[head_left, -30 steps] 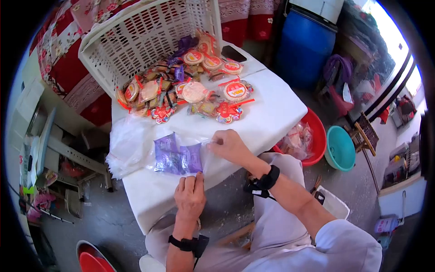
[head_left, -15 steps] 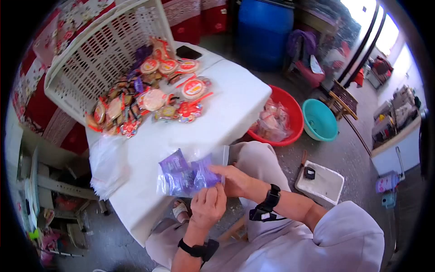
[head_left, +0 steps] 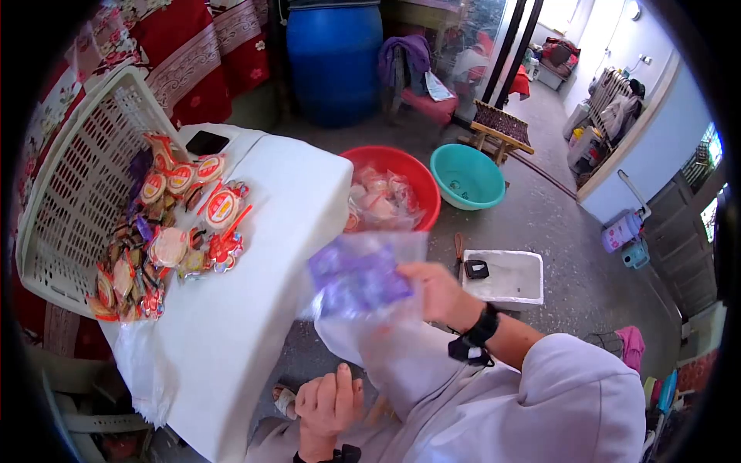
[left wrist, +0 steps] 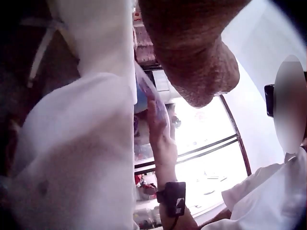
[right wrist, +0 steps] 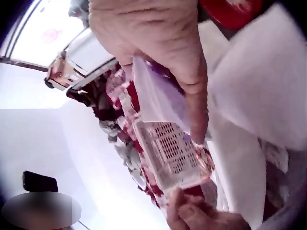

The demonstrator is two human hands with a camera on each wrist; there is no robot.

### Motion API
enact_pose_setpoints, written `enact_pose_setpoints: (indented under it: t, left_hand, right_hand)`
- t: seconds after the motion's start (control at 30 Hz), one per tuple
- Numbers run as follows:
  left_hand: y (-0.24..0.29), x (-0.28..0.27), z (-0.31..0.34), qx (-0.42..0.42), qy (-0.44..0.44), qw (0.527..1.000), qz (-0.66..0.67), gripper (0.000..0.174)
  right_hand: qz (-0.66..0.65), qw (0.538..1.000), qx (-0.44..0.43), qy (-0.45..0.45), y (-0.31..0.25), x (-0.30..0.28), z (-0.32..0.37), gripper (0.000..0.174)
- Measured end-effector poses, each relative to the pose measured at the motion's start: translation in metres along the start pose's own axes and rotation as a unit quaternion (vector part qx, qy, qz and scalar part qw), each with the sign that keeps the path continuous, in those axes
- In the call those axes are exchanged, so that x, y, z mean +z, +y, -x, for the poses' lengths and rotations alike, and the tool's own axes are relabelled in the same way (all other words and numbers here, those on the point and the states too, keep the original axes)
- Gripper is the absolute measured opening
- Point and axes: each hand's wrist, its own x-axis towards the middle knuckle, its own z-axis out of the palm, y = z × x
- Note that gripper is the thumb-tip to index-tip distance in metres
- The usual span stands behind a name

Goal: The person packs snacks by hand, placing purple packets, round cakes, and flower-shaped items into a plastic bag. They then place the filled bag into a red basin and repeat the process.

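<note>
Right hand [head_left: 441, 293]: mine, out past the table edge, pinching the bag by its right side — thumb laid along one face, fingers mostly hidden behind.
Clear flat plastic bag [head_left: 367, 276]: up in the air off the table, reaching leftward and a little forward from my right hand, with small shiny purple packets [head_left: 343, 270] bunched inside.
Bag's long axis: roughly crosswise from my grip in the head view, though motion blur softens its edges; my left wrist view catches it nearly edge-on.
Round red plastic basin [head_left: 427, 176]: forward of my right hand and slightly left, the bag's upper edge meeting its near rim in the head view — I cannot tell the gap in depth.
Nearer hand: my right, to bag and basin alike; I judge that forward bearing to matter most.
Left hand [head_left: 330, 403]: low over my lap, fingers loosely curled, nothing visible in them, well apart from the bag.
White cloth-covered table [head_left: 270, 201]: left of the bag, bearing a pale slotted plastic crate [head_left: 73, 208] at its far side.
</note>
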Motion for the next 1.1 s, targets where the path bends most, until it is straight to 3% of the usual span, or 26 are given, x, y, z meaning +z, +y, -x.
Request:
enact_pose_setpoints:
  t: [0.07, 0.2, 0.3, 0.37, 0.4, 0.43, 0.53, 0.6, 0.67, 0.73, 0.87, 1.0, 1.1]
  left_hand:
    - [-0.004, 0.002, 0.0, -0.011, -0.01, 1.0, -0.009, 0.026]
    - [-0.013, 0.001, 0.002, -0.032, -0.022, 0.999, -0.016, 0.025]
    - [-0.022, -0.001, 0.006, -0.062, -0.039, 0.996, -0.059, 0.028]
    - [-0.027, -0.003, 0.005, -0.072, -0.029, 0.995, -0.058, 0.027]
    - [-0.03, -0.004, 0.004, -0.083, -0.018, 0.995, -0.055, 0.027]
    - [-0.033, -0.005, 0.005, -0.087, -0.018, 0.994, -0.058, 0.027]
    - [-0.041, -0.01, 0.009, -0.118, -0.019, 0.99, -0.076, 0.025]
    - [-0.048, -0.015, 0.007, -0.132, -0.015, 0.988, -0.082, 0.023]
    - [-0.055, -0.02, 0.008, -0.141, 0.0, 0.986, -0.088, 0.021]
    - [-0.061, -0.025, 0.009, -0.16, 0.019, 0.981, -0.11, 0.019]
    - [-0.073, -0.039, 0.014, -0.212, 0.086, 0.967, -0.113, 0.014]
    - [-0.088, -0.05, 0.025, -0.261, 0.16, 0.939, -0.158, 0.008]
    - [-0.097, -0.063, 0.034, -0.304, 0.235, 0.906, -0.175, 0.001]
  right_hand:
    - [-0.013, 0.995, -0.062, -0.074, -0.038, -0.014, 0.004, 0.052]
    - [0.082, 0.969, -0.232, -0.024, -0.114, -0.038, -0.021, 0.048]
    - [0.047, 0.955, -0.293, 0.014, -0.153, -0.126, -0.071, 0.044]
    - [0.238, 0.916, -0.225, 0.232, -0.137, -0.2, -0.078, 0.045]
    - [0.189, 0.922, -0.111, 0.318, -0.13, -0.236, -0.084, 0.05]
    - [0.175, 0.896, -0.086, 0.399, -0.103, -0.221, -0.083, 0.058]
    - [0.142, 0.898, -0.079, 0.41, -0.049, -0.209, -0.081, 0.054]
    - [0.245, 0.908, -0.024, 0.338, -0.032, -0.195, -0.08, 0.05]
    - [0.276, 0.901, -0.015, 0.333, -0.033, -0.151, -0.082, 0.043]
    - [0.406, 0.871, -0.138, 0.241, -0.032, -0.089, -0.081, 0.034]
    - [0.453, 0.869, -0.181, 0.077, -0.011, 0.021, -0.096, 0.027]
    - [0.531, 0.834, -0.137, -0.066, 0.049, 0.114, -0.125, 0.026]
    - [0.586, 0.78, -0.092, -0.199, 0.112, 0.156, -0.159, 0.024]
